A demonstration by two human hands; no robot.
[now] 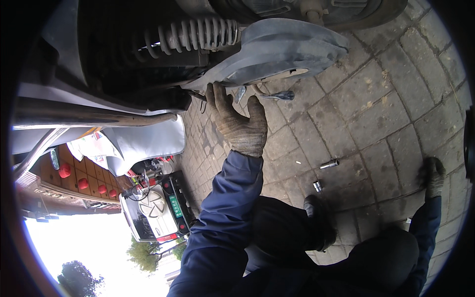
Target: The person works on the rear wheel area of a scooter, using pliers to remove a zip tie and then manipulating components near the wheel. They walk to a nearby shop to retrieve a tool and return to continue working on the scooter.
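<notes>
Grey cover sits just beyond the left hand, gloved and spread loose, grasping nothing visible; the grip of the blurred right hand cannot be told. Good handling calls for light, even contact.

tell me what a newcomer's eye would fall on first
Probably the coil spring and grey cover at the top, with the gloved left hand below the cover. Next, a white car appears sideways at lower left, and two shiny metal pieces lie on the paving, right of centre.
</notes>
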